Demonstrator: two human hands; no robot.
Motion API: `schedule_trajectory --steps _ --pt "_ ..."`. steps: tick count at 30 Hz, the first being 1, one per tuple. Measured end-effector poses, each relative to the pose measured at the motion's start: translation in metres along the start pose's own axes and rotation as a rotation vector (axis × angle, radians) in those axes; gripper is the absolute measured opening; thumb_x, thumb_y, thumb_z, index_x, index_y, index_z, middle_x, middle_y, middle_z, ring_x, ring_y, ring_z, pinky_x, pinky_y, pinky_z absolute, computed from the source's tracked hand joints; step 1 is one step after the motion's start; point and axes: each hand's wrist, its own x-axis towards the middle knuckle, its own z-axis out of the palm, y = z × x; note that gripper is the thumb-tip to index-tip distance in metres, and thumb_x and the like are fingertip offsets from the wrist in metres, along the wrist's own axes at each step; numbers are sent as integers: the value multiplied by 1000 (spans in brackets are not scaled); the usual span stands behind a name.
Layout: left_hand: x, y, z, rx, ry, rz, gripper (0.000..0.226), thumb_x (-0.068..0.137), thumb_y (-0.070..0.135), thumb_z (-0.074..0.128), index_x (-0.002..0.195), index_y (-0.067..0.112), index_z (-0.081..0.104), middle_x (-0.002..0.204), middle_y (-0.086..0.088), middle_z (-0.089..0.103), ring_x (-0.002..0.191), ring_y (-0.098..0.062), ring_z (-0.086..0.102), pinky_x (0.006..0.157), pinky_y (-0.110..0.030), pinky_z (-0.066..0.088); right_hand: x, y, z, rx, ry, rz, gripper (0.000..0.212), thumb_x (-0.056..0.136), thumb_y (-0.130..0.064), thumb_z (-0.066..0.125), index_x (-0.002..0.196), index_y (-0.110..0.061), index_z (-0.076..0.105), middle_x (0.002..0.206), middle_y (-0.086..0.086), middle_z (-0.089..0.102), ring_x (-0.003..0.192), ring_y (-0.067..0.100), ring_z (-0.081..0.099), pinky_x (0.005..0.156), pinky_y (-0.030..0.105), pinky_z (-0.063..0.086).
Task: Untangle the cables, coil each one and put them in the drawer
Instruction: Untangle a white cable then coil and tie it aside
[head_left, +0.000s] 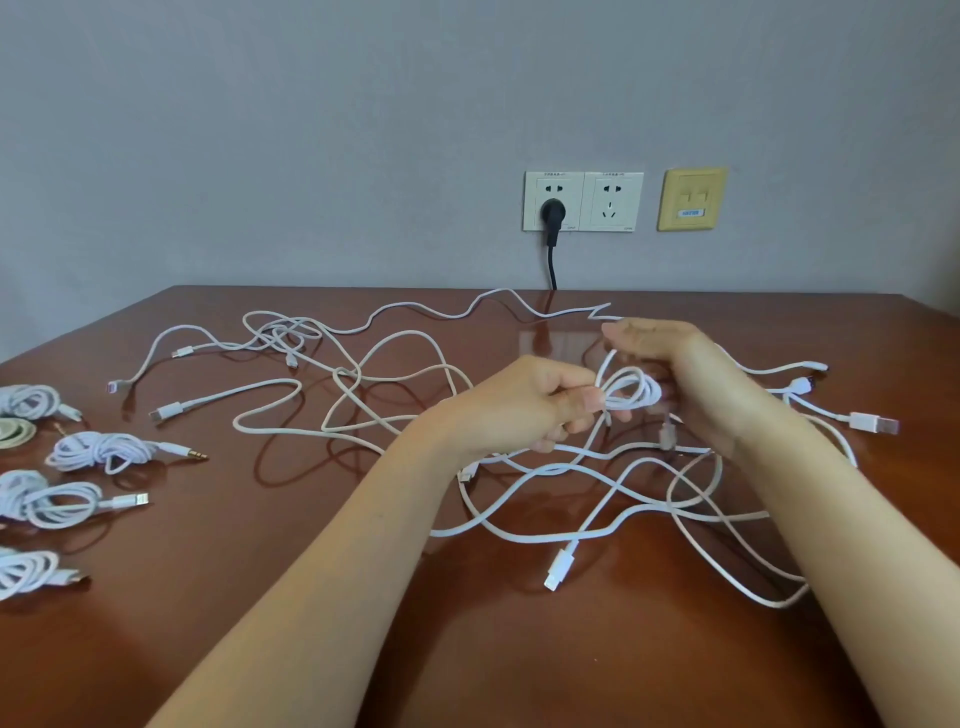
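A small coil of white cable (631, 391) hangs above the table between my hands. My left hand (535, 402) pinches the coil's left side with thumb and fingers. My right hand (675, 374) grips the same cable at the coil's right side, fingers curled. The cable's free length trails down into a tangle of white cables (597, 499) spread on the brown table (467, 649). More loose white cables (311, 358) lie at the far left of the tangle. No drawer is in view.
Several coiled white cables lie along the left edge, among them one with an audio jack (104, 451) and one with a flat plug (57, 501). A black plug (551, 215) sits in a wall socket behind the table. A roll of tape (15, 431) lies at far left.
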Motion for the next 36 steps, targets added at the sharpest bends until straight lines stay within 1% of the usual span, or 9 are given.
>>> schedule_trajectory --steps 9,16,20,22,25,27,31,34,36 --pt "10 -13 -4 -33 233 -19 21 100 15 40 81 12 50 62 1 38 40 -2 29 43 -12 29 1 12 20 250 -89 171 30 100 -8 32 76 -14 49 44 -6 28 35 2 17 32 12 12" --pt "13 -16 -3 -11 292 -4 9 98 19 45 93 26 42 63 4 47 59 -6 45 53 -20 33 -2 11 36 -334 -6 76 29 98 -13 41 73 -14 57 31 -12 43 28 0 39 32 10 27" --pt "13 -15 -7 12 365 -23 17 97 16 47 82 24 43 60 6 49 49 -2 44 52 -21 32 -7 9 37 -684 47 -132 28 98 -20 42 88 -10 66 62 -4 58 62 8 55 51 13 35" --pt "12 -15 -10 99 402 -42 20 96 17 48 78 24 45 64 6 51 55 -6 43 55 -24 33 -11 7 42 -940 47 -215 27 98 -26 39 90 -14 62 84 8 63 82 28 59 64 29 37" --pt "10 -16 -13 286 454 -106 20 96 21 48 77 24 47 78 6 55 74 -9 50 58 -22 32 -18 2 50 -1214 71 -368 25 99 -28 35 100 -15 57 97 10 63 91 33 58 65 31 32" --pt "9 -15 -15 329 458 -147 12 97 24 46 85 21 48 91 4 55 87 -11 49 67 -21 31 -19 0 49 -1234 159 -492 24 98 -24 39 104 -15 60 97 7 60 80 33 57 59 30 31" --pt "9 -16 -15 337 410 -193 6 97 23 45 93 20 49 97 1 55 95 -16 51 77 -24 35 -15 3 45 -1190 239 -637 17 83 -18 53 73 -7 62 87 10 58 45 23 29 42 15 9" --pt "8 -15 -11 371 376 -181 14 96 19 44 83 24 46 95 -1 61 92 -18 54 72 -24 34 -16 5 43 -1139 174 -523 20 95 -20 44 94 -9 60 110 5 57 72 35 56 53 28 26" --pt "7 -15 -11 403 363 -167 17 95 17 44 80 25 46 96 0 61 91 -15 52 64 -23 33 -13 6 38 -1094 225 -495 19 96 -23 43 97 -14 59 102 2 59 88 32 56 61 29 27"
